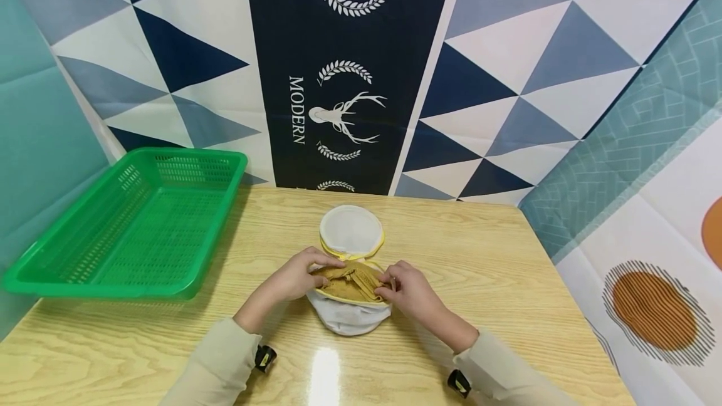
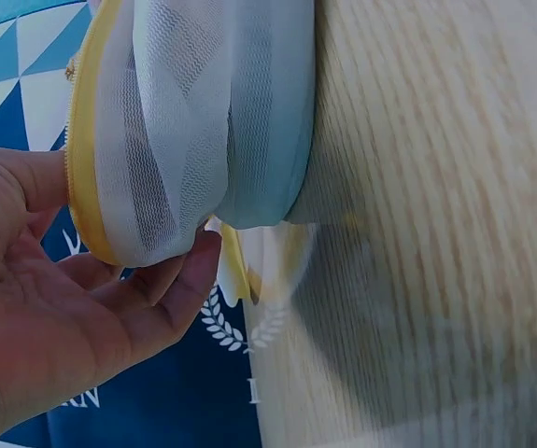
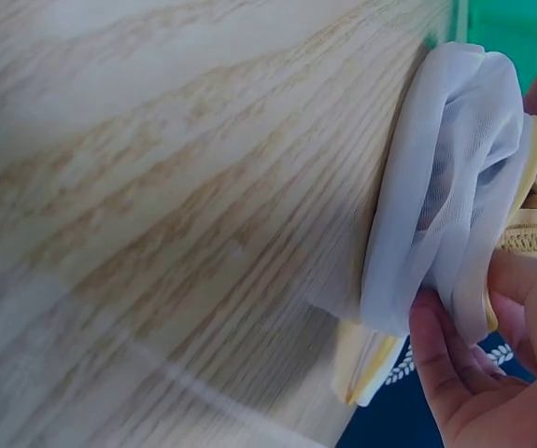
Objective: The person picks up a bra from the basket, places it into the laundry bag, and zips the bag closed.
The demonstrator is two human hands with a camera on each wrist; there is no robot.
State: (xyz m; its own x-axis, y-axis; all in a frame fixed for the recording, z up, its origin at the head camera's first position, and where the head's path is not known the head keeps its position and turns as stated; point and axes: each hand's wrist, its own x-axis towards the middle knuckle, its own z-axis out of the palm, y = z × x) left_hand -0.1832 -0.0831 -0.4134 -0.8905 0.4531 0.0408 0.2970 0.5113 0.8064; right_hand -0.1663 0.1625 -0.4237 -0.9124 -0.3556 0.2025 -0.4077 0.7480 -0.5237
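A white mesh laundry bag with yellow zipper trim sits on the table, its round lid folded back on the far side. Inside lies a mustard-yellow garment with a textured, lacy band, bunched near the opening. My left hand grips the bag's left rim; in the left wrist view its fingers curl beneath the mesh wall. On the opposite side my right hand pinches the right rim beside the garment, thumb at the trim and fingers outside the mesh.
A green plastic basket with perforated sides stands at the left of the wood-grain table. Patterned cloth with triangles and deer heads hangs behind the table's back edge. More patterned cloth borders the right side.
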